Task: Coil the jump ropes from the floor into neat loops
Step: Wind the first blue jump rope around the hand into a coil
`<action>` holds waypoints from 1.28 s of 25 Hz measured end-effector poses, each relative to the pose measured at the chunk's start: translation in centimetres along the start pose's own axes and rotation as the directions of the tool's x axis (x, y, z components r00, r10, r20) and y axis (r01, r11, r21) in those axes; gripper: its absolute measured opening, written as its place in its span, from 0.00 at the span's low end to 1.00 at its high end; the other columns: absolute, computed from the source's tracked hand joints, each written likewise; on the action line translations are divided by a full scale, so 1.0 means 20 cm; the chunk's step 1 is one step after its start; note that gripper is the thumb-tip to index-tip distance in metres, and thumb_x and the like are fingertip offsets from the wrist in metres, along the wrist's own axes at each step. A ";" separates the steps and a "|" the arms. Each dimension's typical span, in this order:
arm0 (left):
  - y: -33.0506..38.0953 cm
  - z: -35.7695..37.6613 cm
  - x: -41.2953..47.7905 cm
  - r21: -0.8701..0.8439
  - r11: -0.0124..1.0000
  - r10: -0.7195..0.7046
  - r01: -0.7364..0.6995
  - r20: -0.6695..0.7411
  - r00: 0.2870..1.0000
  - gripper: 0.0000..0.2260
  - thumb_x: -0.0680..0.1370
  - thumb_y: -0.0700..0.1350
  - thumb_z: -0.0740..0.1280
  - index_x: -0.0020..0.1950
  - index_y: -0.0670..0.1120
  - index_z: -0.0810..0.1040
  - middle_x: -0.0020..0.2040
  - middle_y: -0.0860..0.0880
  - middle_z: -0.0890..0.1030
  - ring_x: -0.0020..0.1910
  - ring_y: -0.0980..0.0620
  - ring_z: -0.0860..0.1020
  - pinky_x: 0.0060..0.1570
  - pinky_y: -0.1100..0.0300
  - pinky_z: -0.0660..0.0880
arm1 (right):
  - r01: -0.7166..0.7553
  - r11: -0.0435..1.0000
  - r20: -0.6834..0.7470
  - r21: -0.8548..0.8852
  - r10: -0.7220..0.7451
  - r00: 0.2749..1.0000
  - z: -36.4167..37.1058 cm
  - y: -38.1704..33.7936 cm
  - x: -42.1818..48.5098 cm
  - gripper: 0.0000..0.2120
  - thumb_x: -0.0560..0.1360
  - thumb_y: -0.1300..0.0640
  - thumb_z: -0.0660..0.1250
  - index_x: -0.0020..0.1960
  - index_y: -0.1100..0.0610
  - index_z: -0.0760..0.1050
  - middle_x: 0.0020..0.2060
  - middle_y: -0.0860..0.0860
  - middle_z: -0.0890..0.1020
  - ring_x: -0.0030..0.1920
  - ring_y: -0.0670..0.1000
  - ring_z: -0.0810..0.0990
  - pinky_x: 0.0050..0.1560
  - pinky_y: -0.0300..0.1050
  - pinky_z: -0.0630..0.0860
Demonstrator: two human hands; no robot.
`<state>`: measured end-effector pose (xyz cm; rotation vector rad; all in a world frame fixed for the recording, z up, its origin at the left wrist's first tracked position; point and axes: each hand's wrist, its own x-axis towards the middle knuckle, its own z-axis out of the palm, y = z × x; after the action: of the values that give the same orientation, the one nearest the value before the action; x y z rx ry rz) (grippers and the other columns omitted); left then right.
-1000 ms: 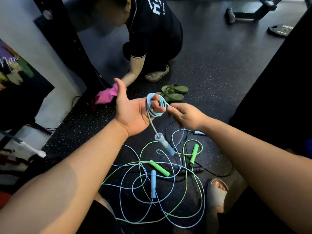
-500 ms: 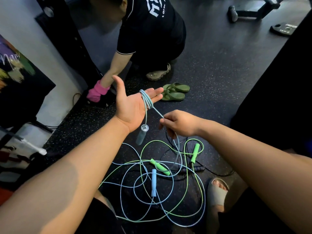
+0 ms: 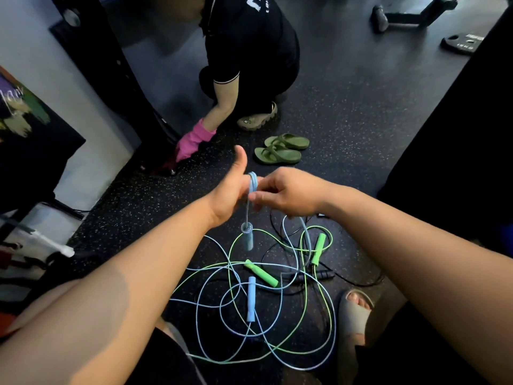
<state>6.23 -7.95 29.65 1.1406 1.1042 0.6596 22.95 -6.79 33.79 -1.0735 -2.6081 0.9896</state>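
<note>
Left hand (image 3: 229, 194) raised, thumb up, fingers hidden behind blue rope (image 3: 252, 182) loops; grip unclear. Right hand (image 3: 288, 194) touching it, fingertips pinching the rope. One blue handle (image 3: 247, 237) dangling below. Green rope (image 3: 305, 276) tangled on floor (image 3: 361, 120) beneath.

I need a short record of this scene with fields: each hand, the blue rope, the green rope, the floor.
left hand: thumb up, blue rope coils wound around its fingers
right hand: pinching the blue rope beside the coils
blue rope: one handle hangs below the hands, other handle on the floor
green rope: uncoiled, tangled with blue cord
floor: dark, speckled
</note>
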 end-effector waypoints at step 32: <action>0.07 -0.10 -0.03 -0.268 0.955 0.048 -0.125 -0.275 0.960 0.52 0.71 0.77 0.32 0.68 0.37 0.68 0.59 0.40 0.84 0.62 0.47 0.81 0.77 0.45 0.53 | -0.047 0.985 -0.023 -0.165 0.043 0.999 0.08 0.13 0.04 0.14 0.82 0.50 0.60 0.46 0.55 0.80 0.31 0.49 0.80 0.31 0.42 0.79 0.35 0.39 0.72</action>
<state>4.27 -7.26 31.24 0.8734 1.1449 1.0300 23.30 -5.72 30.92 -1.1775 -2.7006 0.7774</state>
